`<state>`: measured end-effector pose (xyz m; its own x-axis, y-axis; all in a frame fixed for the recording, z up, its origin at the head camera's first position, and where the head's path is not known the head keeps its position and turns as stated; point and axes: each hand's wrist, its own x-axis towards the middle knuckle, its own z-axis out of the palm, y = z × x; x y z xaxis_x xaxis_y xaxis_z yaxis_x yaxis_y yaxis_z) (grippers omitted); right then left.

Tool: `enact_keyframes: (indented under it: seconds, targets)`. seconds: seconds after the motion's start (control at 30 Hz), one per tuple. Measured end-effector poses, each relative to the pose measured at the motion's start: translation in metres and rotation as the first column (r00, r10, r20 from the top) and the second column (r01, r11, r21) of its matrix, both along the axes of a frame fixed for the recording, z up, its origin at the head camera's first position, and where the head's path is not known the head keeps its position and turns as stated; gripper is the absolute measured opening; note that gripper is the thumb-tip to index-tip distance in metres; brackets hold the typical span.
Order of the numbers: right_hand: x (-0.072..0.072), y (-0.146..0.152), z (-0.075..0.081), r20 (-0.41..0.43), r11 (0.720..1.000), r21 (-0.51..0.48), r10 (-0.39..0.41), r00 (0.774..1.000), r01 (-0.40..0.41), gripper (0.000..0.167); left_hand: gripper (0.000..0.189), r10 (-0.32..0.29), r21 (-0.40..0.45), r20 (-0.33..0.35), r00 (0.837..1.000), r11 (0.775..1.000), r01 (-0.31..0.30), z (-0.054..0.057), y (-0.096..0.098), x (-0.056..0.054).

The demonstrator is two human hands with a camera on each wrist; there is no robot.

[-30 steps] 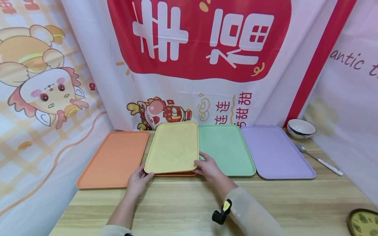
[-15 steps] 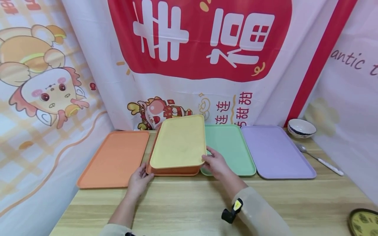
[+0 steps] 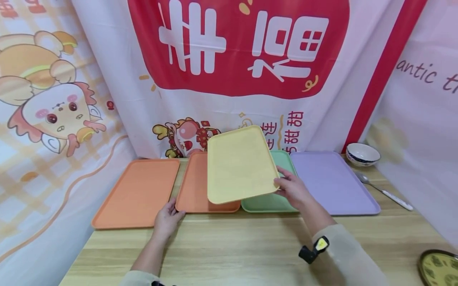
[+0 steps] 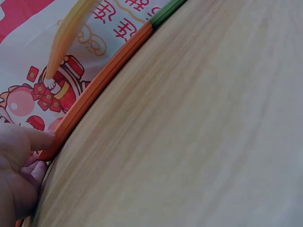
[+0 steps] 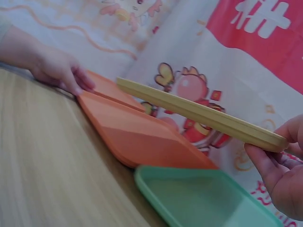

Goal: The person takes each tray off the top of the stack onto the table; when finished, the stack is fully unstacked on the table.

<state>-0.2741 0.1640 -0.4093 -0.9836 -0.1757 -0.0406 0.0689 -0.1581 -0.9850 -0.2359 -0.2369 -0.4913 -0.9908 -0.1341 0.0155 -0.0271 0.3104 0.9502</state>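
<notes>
My right hand (image 3: 294, 188) grips the yellow tray (image 3: 241, 165) by its near right corner, thumb above and fingers below. That tray is raised and tilted over the second orange tray (image 3: 193, 190) and the green tray (image 3: 268, 202), covering part of each. In the right wrist view a gap shows between the yellow tray (image 5: 199, 113) and the trays under it. My left hand (image 3: 167, 220) pinches the near left corner of the second orange tray, its thumb (image 4: 40, 138) against the rim.
Another orange tray (image 3: 137, 194) lies at the left. Right of the green one are a purple tray (image 3: 332, 182), a white bowl (image 3: 363, 154) and a spoon (image 3: 384, 192). A round patterned object (image 3: 440, 268) sits at the near right edge. A printed curtain (image 3: 236, 107) hangs behind.
The yellow tray has risen off the second orange tray and moved right with my right hand, uncovering that orange tray. My left hand has released the yellow tray and stayed at the orange tray's corner.
</notes>
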Motion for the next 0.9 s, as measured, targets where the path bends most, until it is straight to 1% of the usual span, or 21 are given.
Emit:
enact_keyframes:
  seconds: [0.07, 0.2, 0.3, 0.43, 0.5, 0.63, 0.77, 0.9]
  targets:
    - [0.000, 0.016, 0.004, -0.013, 1.000, 0.024, -0.016, 1.000, 0.016, 0.067, 0.064, -0.002, -0.002, 0.005, 1.000, 1.000, 0.002, 0.000, 0.000, 0.000]
    - [0.002, 0.044, 0.010, -0.046, 0.999, 0.037, -0.037, 0.998, 0.039, 0.067, 0.064, -0.003, -0.002, 0.010, 1.000, 1.000, 0.003, 0.000, 0.000, 0.000]
    - [0.003, 0.063, 0.013, -0.059, 0.999, 0.023, -0.035, 0.998, 0.036, 0.064, 0.064, -0.003, 0.000, 0.012, 1.000, 1.000, 0.003, 0.000, 0.000, 0.000]
    - [0.004, 0.085, 0.013, -0.049, 0.999, 0.023, -0.030, 0.998, 0.032, 0.060, 0.064, -0.007, 0.012, 0.015, 1.000, 1.000, 0.007, 0.000, 0.000, 0.000]
    - [0.004, 0.094, 0.014, -0.049, 0.999, 0.033, -0.030, 0.998, 0.032, 0.053, 0.064, -0.008, 0.019, 0.014, 1.000, 1.000, 0.008, 0.000, 0.001, 0.000]
    - [0.006, 0.110, 0.014, -0.059, 0.999, 0.033, -0.031, 0.998, 0.033, 0.028, 0.065, -0.007, 0.019, 0.007, 1.000, 1.000, 0.007, 0.000, 0.001, -0.001]
    - [0.007, 0.121, 0.015, -0.084, 1.000, 0.023, -0.001, 0.996, 0.003, 0.028, 0.064, -0.004, 0.015, -0.005, 1.000, 1.000, 0.004, 0.000, 0.002, -0.001]
    - [0.008, 0.128, 0.015, -0.094, 0.996, 0.062, 0.073, 0.993, -0.068, 0.028, 0.064, -0.008, 0.021, -0.005, 1.000, 1.000, 0.008, 0.000, 0.001, 0.000]
